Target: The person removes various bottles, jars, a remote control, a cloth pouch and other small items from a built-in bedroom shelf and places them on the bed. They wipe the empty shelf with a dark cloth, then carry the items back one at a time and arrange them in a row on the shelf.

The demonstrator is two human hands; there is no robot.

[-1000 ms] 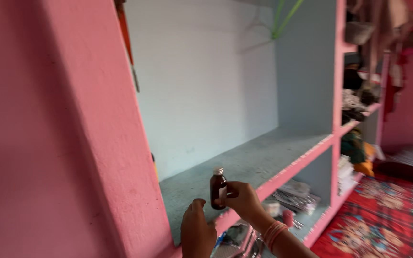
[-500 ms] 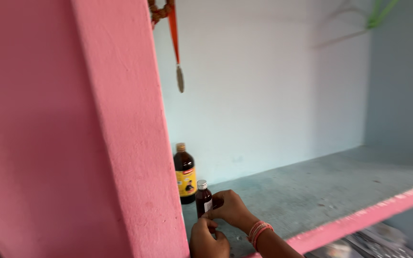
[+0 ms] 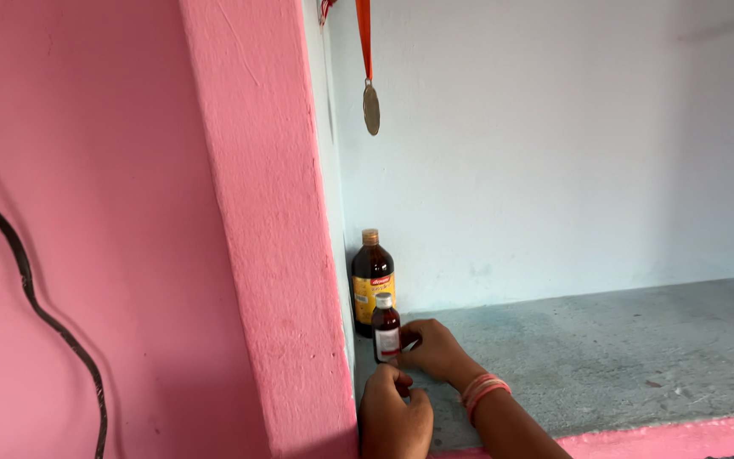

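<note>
Upright, the small brown bottle (image 3: 386, 328) sits in the right hand's (image 3: 435, 348) grip; left hand (image 3: 394, 414) seemingly clenched.

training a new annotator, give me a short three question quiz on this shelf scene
1. True or false: the right hand grips the small brown glass bottle with the silver cap, which stands upright on the grey concrete shelf.
2. Which stands right behind the small bottle? A) a white mug B) a taller brown bottle with a yellow label C) a red tin
3. Fill in: the round metal pendant on the orange ribbon hangs ___ the bottles.

Key: 1 true; 2 B; 3 above. The left hand rests curled at the shelf's front edge, holding nothing visible.
</note>
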